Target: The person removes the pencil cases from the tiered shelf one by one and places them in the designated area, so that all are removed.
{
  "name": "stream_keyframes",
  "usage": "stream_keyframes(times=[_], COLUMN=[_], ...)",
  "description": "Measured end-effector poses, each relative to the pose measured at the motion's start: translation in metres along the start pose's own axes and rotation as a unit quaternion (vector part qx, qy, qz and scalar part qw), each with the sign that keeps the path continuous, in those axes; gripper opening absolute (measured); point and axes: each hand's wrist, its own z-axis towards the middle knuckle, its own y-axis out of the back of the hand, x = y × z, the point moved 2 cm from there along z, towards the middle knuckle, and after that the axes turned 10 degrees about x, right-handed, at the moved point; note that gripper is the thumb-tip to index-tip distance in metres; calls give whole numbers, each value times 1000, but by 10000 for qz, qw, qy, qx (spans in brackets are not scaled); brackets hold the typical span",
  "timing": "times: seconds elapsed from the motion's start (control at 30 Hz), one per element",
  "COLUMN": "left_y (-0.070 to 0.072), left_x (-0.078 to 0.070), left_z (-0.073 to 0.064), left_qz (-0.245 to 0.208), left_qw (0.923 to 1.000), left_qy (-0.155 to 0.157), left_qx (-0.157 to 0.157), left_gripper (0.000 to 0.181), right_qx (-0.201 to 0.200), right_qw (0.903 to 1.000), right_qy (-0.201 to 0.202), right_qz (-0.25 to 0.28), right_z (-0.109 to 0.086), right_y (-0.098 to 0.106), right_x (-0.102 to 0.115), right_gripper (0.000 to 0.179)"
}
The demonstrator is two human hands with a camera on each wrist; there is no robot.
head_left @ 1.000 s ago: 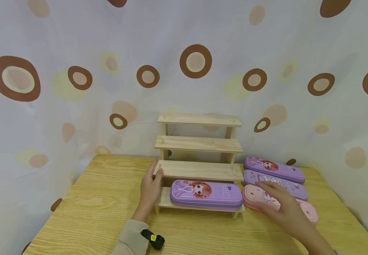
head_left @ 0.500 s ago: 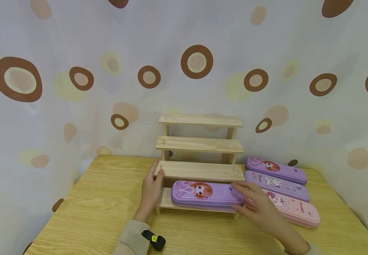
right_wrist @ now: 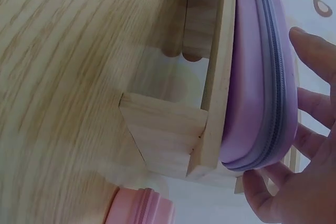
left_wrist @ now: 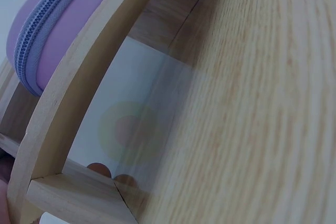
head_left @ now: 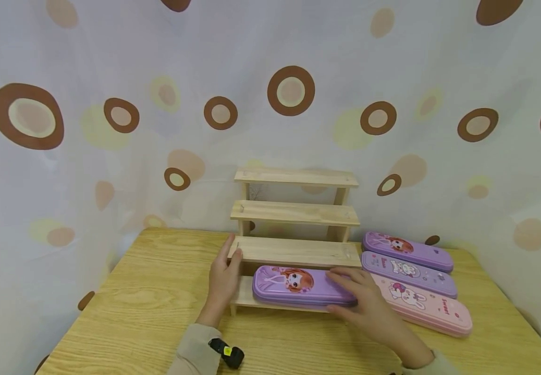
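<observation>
A purple zippered pencil case (head_left: 280,285) with a red-haired doll picture lies along the lowest step of a four-tier wooden stand (head_left: 294,250). My right hand (head_left: 361,299) holds the case's right end, fingers over its lid and thumb at its front corner. In the right wrist view the thumb meets the rounded end below the zipper, with the fingers spread along the lid side. With my left hand (head_left: 223,273) I grip the left end of the second step, thumb on the front and fingers on the outer side. Only a sliver of that hand shows in the left wrist view.
Right of the stand, another purple doll case (head_left: 406,251), a lilac bunny case (head_left: 408,274) and a pink bunny case (head_left: 425,304) lie side by side on the wooden table (head_left: 148,312). A patterned curtain (head_left: 336,52) hangs close behind the stand.
My right hand has moved left from over the pink case onto the right end of the purple case on the stand. The left hand stays on the stand; the case has hardly moved.
</observation>
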Motion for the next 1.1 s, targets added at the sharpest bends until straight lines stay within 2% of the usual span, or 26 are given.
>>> stream_keyframes(times=[0.2, 0.57, 0.73, 1.1], left_y=[0, 1, 0, 0], left_x=[0, 0, 0, 0], left_z=[0, 0, 0, 0], left_qz=[-6, -7, 22, -19], left_qw=[10000, 10000, 10000, 10000], left_qy=[23, 30, 19, -37], left_qx=[8, 10, -29, -5], left_gripper=[49, 49, 49, 49], right_qx=[88, 107, 176, 134], right_qw=[9992, 9976, 9968, 9974], right_qy=[-201, -405, -578, -542], right_qz=[-320, -549, -523, -464], right_z=[3, 3, 1, -6], right_y=[-5, -6, -4, 3], right_x=[-1, 0, 5, 7], right_gripper=[63, 64, 63, 62])
